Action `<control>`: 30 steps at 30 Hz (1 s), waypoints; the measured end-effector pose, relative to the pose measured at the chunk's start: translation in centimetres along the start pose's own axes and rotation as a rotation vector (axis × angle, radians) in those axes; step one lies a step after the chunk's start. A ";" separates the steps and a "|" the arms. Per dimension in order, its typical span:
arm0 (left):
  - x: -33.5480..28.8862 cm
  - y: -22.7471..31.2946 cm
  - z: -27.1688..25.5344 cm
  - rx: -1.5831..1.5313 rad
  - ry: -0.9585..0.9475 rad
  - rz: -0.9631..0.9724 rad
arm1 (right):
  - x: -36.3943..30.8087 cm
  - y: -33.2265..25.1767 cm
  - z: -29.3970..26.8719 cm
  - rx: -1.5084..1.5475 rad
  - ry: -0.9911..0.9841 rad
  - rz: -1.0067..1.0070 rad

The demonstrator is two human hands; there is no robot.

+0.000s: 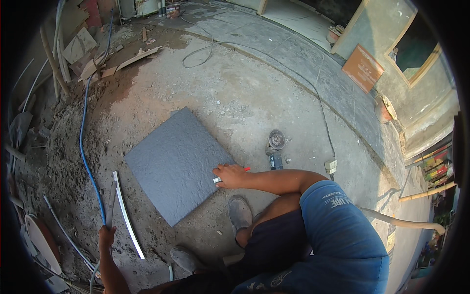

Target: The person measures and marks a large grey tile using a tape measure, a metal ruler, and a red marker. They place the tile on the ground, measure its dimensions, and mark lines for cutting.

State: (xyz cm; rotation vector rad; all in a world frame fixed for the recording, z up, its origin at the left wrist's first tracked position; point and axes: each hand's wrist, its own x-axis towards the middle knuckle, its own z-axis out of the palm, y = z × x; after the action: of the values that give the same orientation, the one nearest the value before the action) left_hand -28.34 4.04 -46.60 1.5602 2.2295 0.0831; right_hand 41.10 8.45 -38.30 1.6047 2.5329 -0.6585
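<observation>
A large dark grey textured tile (178, 164) lies on the rough ground in front of me, turned cornerwise. My right hand (229, 175) rests at its right corner, fingers curled round a slim marker-like stick with a red end (247, 169) and a pale end; the hand hides its middle. Over on the left, my left hand (106, 234) is closed round a long grey bar (112, 198), held away from the tile. Between that bar and the tile lies a thin silvery metal strip (128, 215). A blue hose (83, 142) passes right beside my left hand.
An angle grinder (275, 159) with its disc up lies right of the tile; a cable runs to a pale socket block (331, 166). Scrap boards (139, 58) lie far left. A low step edge (313, 88) curves behind; a brown square panel (363, 68) leans on the wall.
</observation>
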 end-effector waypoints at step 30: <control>-3.2 5.1 -1.6 0.157 -0.142 -0.040 | 3.0 10.9 -26.5 0.296 1.006 0.648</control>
State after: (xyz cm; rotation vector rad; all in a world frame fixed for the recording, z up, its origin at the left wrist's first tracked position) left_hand -23.48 3.32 -42.79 1.5474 2.1991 -0.2128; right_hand 53.65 25.30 -18.62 3.2766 2.0978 -0.1346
